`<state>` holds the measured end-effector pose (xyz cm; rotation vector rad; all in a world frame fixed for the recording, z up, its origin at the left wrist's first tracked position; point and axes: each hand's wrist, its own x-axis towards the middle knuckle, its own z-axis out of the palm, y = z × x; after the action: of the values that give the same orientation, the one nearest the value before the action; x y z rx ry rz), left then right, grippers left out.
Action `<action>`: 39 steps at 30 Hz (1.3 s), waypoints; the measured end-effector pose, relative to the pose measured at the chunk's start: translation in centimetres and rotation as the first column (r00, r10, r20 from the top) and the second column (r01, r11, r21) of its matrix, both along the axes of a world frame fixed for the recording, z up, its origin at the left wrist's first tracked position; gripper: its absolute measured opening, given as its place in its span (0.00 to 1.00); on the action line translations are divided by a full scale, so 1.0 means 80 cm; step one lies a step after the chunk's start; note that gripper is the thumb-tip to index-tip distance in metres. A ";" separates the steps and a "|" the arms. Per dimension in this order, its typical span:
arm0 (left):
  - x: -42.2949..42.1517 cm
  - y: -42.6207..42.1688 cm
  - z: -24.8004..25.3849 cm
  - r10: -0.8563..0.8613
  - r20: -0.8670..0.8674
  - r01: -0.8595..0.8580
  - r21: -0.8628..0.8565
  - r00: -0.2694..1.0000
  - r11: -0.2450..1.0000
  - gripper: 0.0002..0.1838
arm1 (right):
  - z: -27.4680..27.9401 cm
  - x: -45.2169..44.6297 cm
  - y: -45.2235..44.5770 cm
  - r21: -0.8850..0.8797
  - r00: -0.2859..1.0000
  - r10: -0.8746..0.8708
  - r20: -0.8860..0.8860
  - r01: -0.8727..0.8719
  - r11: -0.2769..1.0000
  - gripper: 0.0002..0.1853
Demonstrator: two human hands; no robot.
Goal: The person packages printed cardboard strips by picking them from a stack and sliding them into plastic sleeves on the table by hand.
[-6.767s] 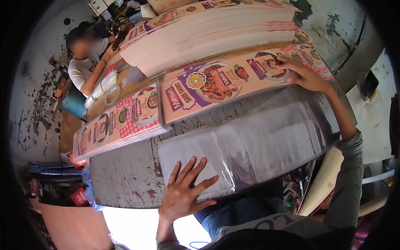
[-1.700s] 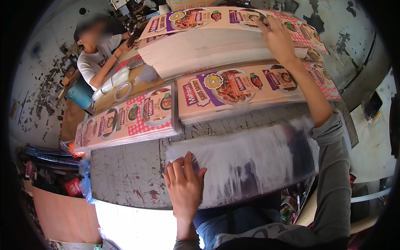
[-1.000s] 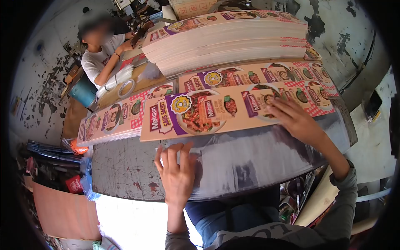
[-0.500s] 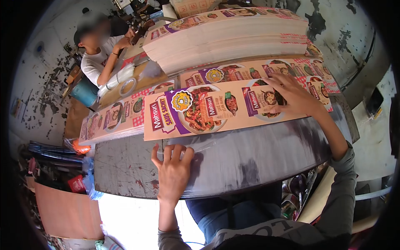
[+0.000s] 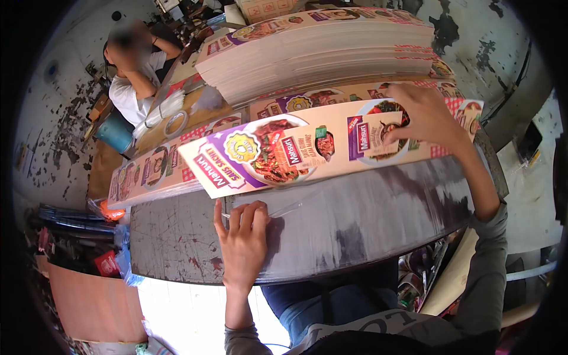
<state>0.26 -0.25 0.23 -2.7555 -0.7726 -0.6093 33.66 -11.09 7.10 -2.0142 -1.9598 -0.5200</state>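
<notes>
My right hand (image 5: 429, 121) grips the long printed cardboard strip (image 5: 331, 142) near its right part, thumb on the printed face and fingers over the far edge. The strip shows food pictures and "Mahsuri" labels, and its left end tilts up. Below that end, my left hand (image 5: 242, 236) rests on the table with curled fingers at the raised left edge of a clear plastic film (image 5: 355, 219). This film lies flat over the grey tabletop (image 5: 171, 236). How the fingertips hold it is partly hidden.
Behind the strip rises a tall stack of printed cardboard (image 5: 313, 53). Another low stack (image 5: 142, 177) lies at the left. A roll of tape (image 5: 176, 125) and a blue-green bucket (image 5: 115, 133) are near a seated person (image 5: 133, 83).
The strip has swung and tilted in my right hand, its left end shifting left. My left hand has stayed nearly in place. The seated person has raised both hands to the head.
</notes>
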 end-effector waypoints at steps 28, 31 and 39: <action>0.038 -0.048 -0.013 0.114 0.096 -0.115 0.005 0.989 0.993 0.07 | 0.052 -0.217 0.185 0.387 0.764 0.493 -0.416 -0.342 0.856 0.30; 0.039 -0.048 -0.013 0.172 0.145 -0.162 -0.077 0.974 0.984 0.07 | 0.042 -0.187 0.173 0.259 0.768 0.436 -0.470 -0.352 0.899 0.31; 0.026 -0.032 -0.016 0.312 0.250 -0.310 -0.047 0.917 0.950 0.10 | -0.035 -0.074 0.086 -0.066 0.875 0.215 -0.434 -0.269 0.961 0.31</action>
<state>2.35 -2.81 -1.08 -2.5067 -1.2411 -0.8999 27.70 -4.17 4.32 -1.7227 -1.9585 0.1001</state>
